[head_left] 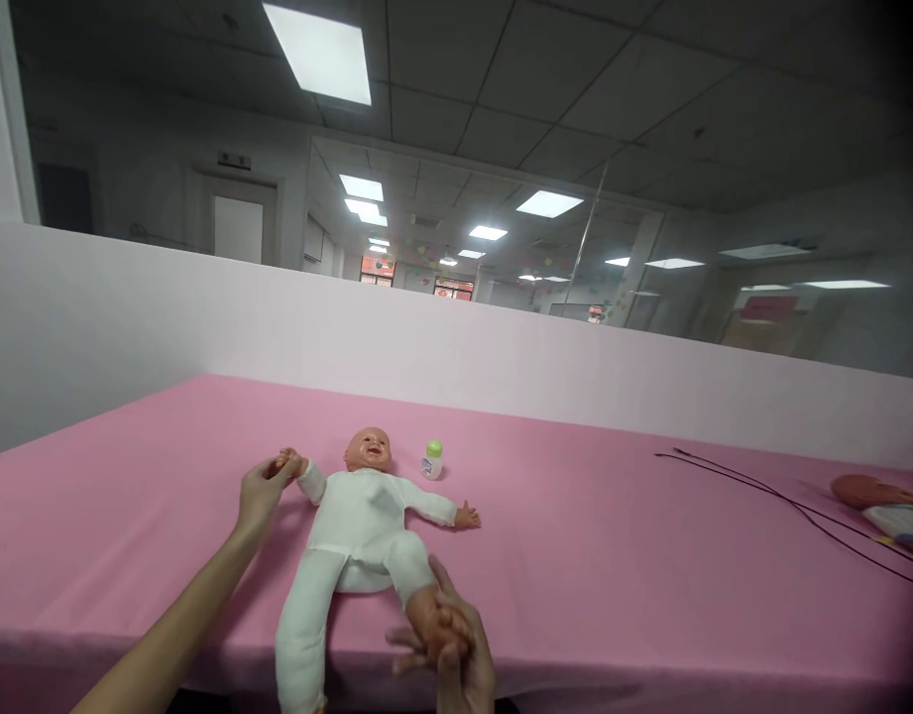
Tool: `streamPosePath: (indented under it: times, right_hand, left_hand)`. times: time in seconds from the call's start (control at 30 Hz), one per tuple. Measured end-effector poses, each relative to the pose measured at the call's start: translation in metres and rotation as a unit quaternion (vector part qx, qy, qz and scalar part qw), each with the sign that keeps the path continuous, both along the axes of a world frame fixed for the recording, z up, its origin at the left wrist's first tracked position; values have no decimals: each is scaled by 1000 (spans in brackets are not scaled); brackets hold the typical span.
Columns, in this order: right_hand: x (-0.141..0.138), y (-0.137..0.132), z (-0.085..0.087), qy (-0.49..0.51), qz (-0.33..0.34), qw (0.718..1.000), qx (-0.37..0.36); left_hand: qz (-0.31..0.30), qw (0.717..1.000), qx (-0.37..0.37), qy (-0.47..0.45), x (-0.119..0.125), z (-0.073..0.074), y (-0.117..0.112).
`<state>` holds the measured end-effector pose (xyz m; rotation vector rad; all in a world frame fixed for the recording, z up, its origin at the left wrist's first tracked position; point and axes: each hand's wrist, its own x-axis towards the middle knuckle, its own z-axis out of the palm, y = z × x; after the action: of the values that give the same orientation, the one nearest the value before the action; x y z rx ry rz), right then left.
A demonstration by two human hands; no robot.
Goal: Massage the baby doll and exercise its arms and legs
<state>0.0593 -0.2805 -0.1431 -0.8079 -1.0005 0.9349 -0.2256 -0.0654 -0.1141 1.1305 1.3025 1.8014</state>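
A baby doll (363, 516) with a white cloth body lies on its back on the pink-covered table (575, 555), its bald head toward the far side. My left hand (263, 491) pinches the doll's hand on the picture's left side, with that arm bent upward. Around the doll's foot at the near right, my right hand (463, 645) is closed, thumb on the foot and some fingers spread behind it. The doll's other arm rests stretched out on the cloth. Its other leg hangs toward the table's near edge. Beside the head stands a small clear bottle (431, 466) with a green cap.
At the far right lies a second doll (883, 506), partly cut off by the frame. Thin black cables (753, 483) run across the cloth toward it. A low white wall (456, 347) with glass above borders the table's back.
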Motion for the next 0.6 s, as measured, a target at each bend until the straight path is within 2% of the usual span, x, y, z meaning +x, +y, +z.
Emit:
streamPosePath:
  times: [0.1, 0.17, 0.27, 0.33, 0.4, 0.47, 0.6]
  right_hand:
    - [-12, 42, 36, -39, 46, 998, 21]
    - [-21, 73, 49, -88, 84, 993, -1]
    - [-29, 112, 53, -78, 68, 994, -40]
    - [-28, 123, 51, -53, 56, 996, -53]
    - [-20, 117, 47, -39, 77, 995, -54]
    - [-7, 98, 37, -14, 111, 993, -38]
    - [21, 46, -7, 71, 164, 983, 30]
  left_hand:
    - [-29, 998, 39, 26, 36, 15, 3]
    - [-61, 993, 50, 91, 56, 17, 4]
    - [-96, 971, 48, 214, 72, 6, 5]
    - [-86, 963, 61, 250, 72, -5, 6]
    - [-56, 965, 86, 243, 66, -15, 9]
    - [-18, 974, 91, 207, 55, -23, 14]
    - [96, 991, -6, 98, 35, -30, 25]
